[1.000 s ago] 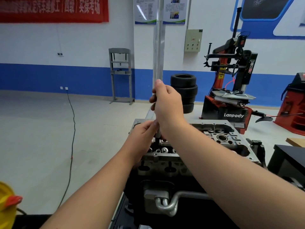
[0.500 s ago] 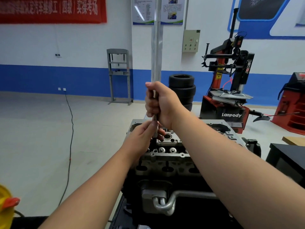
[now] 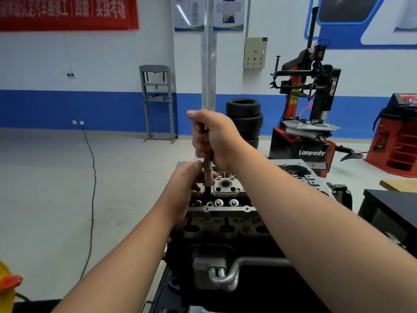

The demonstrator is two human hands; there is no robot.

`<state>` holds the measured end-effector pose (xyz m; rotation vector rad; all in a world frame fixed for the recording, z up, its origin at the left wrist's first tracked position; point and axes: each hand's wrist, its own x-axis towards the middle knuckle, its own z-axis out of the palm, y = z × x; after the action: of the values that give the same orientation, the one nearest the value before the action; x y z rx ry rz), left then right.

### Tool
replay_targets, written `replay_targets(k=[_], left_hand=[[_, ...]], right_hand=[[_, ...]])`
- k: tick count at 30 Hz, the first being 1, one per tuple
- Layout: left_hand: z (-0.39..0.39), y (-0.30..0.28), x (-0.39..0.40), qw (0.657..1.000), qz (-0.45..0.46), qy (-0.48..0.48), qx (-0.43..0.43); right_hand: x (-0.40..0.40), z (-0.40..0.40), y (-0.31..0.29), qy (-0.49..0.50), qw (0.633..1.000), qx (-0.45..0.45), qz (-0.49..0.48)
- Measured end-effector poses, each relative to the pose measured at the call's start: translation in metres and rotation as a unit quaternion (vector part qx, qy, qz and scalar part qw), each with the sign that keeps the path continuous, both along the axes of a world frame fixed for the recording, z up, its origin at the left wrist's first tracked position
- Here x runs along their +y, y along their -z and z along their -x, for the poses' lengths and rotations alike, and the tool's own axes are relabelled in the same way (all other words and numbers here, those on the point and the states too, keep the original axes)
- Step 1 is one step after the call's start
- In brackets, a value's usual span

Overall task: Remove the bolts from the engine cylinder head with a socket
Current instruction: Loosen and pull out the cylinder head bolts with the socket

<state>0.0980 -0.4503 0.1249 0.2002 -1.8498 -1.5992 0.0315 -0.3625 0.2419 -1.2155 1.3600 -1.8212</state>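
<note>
Straight ahead, a grey cast-metal engine cylinder head (image 3: 225,213) sits on top of a dark engine block, low in the middle of the view. A person's two bare forearms reach forward over it. The right hand (image 3: 214,138) is raised above the head, its fingers curled tightly round the upper part of a slim steel socket extension bar (image 3: 207,162) that stands upright. The left hand (image 3: 187,186) is just below, its fingers and thumb wrapped round the silver cylindrical socket (image 3: 208,176) at the bar's lower end. Beneath the socket a dark shaft drops into a recess at the left side of the cylinder head; the bolt itself is hidden.

The right forearm crosses in front of the right half of the cylinder head and covers much of it. The left hand hides the head's near left corner. Just beside the socket, a round bore and a row of three shiny round caps show on the head's top face.

Behind the hands, a tall silver metal pole (image 3: 208,53) rises to the top of the view, in line with the bar. A stack of black tyres (image 3: 244,119) stands against the blue-and-white wall. To the right stands a red and black tyre-changing machine (image 3: 304,114) marked "Lanpody". A grey steel press frame (image 3: 158,102) stands by the wall on the left, and a black cable (image 3: 91,199) trails across the pale floor. A black table (image 3: 388,206) edge shows at far right.
</note>
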Motion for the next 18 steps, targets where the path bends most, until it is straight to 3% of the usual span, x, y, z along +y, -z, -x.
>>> replay_targets(k=[5, 13, 15, 18], left_hand=[[0.001, -0.001, 0.002, 0.997, 0.053, -0.011, -0.049], [0.003, -0.003, 0.007, 0.998, 0.030, -0.043, -0.018], [0.005, -0.003, 0.006, 0.998, 0.021, -0.061, -0.012], [0.008, -0.003, 0.004, 0.996, 0.017, -0.087, -0.011]], right_hand=[[0.002, 0.009, 0.001, -0.030, 0.998, -0.048, -0.002], [-0.002, 0.010, 0.003, -0.012, 0.995, -0.097, 0.007], [-0.005, 0.004, 0.003, 0.031, 0.994, -0.100, 0.013], [-0.011, -0.008, 0.008, 0.199, 0.980, 0.004, 0.000]])
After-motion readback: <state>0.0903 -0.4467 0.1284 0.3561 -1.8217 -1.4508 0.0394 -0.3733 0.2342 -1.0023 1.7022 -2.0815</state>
